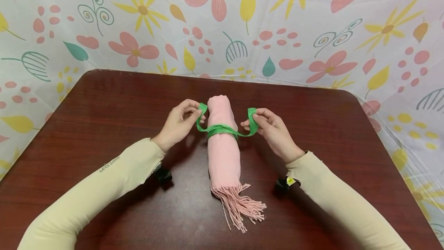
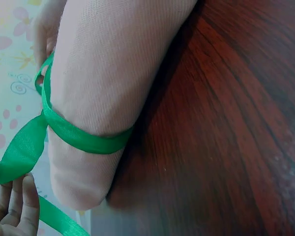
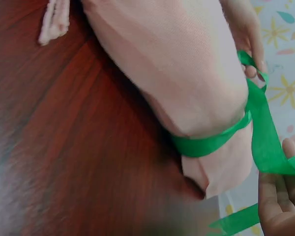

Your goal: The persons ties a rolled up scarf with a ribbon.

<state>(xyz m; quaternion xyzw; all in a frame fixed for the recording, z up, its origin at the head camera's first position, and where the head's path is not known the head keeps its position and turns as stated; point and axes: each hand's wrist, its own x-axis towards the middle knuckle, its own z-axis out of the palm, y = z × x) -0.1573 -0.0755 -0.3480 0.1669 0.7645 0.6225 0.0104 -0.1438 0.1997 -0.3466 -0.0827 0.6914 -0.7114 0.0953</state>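
Note:
A rolled pink scarf lies lengthwise on the table, its fringe spread toward the near side. Around its upper part runs a green ribbon, crossed over itself on top. To the left of the roll, my left hand pinches one end of the ribbon between thumb and fingers. My right hand pinches the other end on the right side. Between the hands and the roll both ends sag in loops. In the left wrist view the ribbon lies flat against the scarf.
The dark wooden table has rounded far corners. Behind it hangs a white cloth printed with flowers and leaves. A black wrist camera sits under the left sleeve, another camera under the right.

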